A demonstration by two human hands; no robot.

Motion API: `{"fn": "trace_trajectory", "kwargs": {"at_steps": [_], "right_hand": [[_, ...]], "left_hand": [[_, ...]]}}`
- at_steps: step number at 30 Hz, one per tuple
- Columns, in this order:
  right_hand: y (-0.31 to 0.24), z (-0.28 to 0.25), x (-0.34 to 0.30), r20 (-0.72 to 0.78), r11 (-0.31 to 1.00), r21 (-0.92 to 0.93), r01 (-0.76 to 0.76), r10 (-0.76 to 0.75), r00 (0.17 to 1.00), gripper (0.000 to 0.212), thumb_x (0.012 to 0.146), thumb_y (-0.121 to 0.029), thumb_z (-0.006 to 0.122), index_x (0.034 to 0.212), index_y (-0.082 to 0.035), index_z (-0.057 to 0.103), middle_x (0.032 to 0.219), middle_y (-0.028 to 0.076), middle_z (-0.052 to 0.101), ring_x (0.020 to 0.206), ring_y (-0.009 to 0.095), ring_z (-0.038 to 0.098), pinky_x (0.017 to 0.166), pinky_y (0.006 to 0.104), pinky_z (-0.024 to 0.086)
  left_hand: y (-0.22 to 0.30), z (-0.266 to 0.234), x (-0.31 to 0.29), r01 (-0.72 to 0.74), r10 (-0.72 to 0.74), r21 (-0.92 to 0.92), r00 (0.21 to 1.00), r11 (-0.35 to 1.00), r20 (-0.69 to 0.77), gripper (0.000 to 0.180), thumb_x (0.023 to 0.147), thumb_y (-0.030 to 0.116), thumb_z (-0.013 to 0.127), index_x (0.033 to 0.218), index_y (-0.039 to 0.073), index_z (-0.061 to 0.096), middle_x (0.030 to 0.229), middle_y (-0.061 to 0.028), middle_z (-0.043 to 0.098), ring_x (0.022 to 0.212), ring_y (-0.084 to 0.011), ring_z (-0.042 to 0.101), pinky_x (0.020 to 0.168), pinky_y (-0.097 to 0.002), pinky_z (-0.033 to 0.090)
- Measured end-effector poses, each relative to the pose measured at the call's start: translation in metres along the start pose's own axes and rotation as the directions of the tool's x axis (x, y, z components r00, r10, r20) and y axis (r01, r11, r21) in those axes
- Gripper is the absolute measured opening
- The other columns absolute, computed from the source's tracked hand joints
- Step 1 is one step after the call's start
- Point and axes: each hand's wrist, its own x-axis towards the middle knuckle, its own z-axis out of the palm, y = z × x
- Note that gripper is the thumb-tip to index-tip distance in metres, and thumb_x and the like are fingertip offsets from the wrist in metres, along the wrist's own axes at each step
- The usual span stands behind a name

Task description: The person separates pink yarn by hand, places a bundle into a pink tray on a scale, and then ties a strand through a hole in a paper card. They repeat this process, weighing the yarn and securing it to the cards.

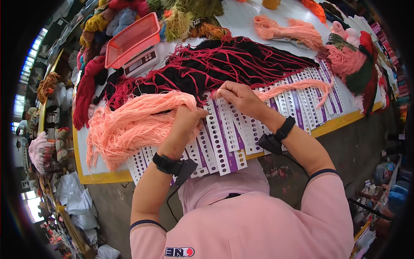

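Note:
A thick hank of peach yarn (133, 121) lies heaped on the near left of the table. My left hand (187, 121) is closed on its right end, the thumb pointing toward my other hand. My right hand (237, 96) is closed in a pinch just to the right; what lies between its fingertips is too small to make out. Behind the right wrist, a thinner peach yarn bundle (297, 86) stretches to the right. Beneath both hands spread white and purple cards punched with rows of holes (217, 142). Beyond them lies a black and crimson yarn pile (207, 62).
A red plastic basket (133, 41) sits on a white scale (141, 63) at the back left. Dark red yarn (88, 93) hangs at the left edge. More peach yarn (289, 31) and scissors (293, 42) lie at the back right. Yellow trim (336, 126) edges the table.

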Motion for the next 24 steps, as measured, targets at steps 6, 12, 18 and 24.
{"fn": "trace_trajectory", "kwargs": {"at_steps": [6,12,18,24], "right_hand": [[-0.014,0.009,0.0,0.309,0.942,-0.335,0.034,0.075,0.948,0.021,0.103,-0.022,0.047,0.09,-0.006,0.05,0.062,0.004,0.056,0.058,0.017,0.059,0.058,0.031,0.045],[-0.01,0.013,0.01,0.381,0.856,-0.479,0.194,0.004,0.925,0.016,0.099,-0.02,0.05,0.092,-0.005,0.048,0.061,0.009,0.058,0.059,0.028,0.061,0.057,0.0393,0.044],[-0.01,0.022,0.022,0.391,0.732,-0.619,0.283,-0.026,0.92,0.011,0.088,-0.015,0.057,0.088,-0.005,0.055,0.064,0.016,0.06,0.062,0.037,0.061,0.057,0.0442,0.045],[-0.01,0.02,0.025,0.345,0.767,-0.611,0.196,0.035,0.938,0.011,0.081,-0.013,0.058,0.085,-0.002,0.059,0.071,0.019,0.063,0.068,0.039,0.063,0.062,0.0451,0.048]], "left_hand": [[0.001,0.001,-0.003,-0.033,0.035,0.076,0.999,0.997,-0.027,0.012,0.078,-0.004,0.067,0.079,0.005,0.06,0.067,-0.0027,0.057,0.053,-0.0125,0.054,0.046,-0.0263,0.04],[0.004,-0.016,0.001,0.058,-0.059,0.011,0.99,0.998,0.127,0.003,0.085,-0.001,0.062,0.084,0.001,0.062,0.07,-0.0024,0.058,0.055,-0.0103,0.053,0.049,-0.0251,0.042],[0.007,-0.012,-0.001,0.036,-0.054,0.139,0.99,0.99,0.127,0.015,0.089,0.0,0.059,0.1,-0.005,0.067,0.078,-0.0027,0.064,0.059,-0.0089,0.055,0.052,-0.0227,0.043],[0.0,-0.012,0.006,-0.016,-0.003,0.244,0.997,0.97,0.076,0.009,0.089,0.004,0.063,0.092,-0.003,0.067,0.075,-0.0021,0.064,0.054,-0.0102,0.054,0.049,-0.0247,0.042]]}}
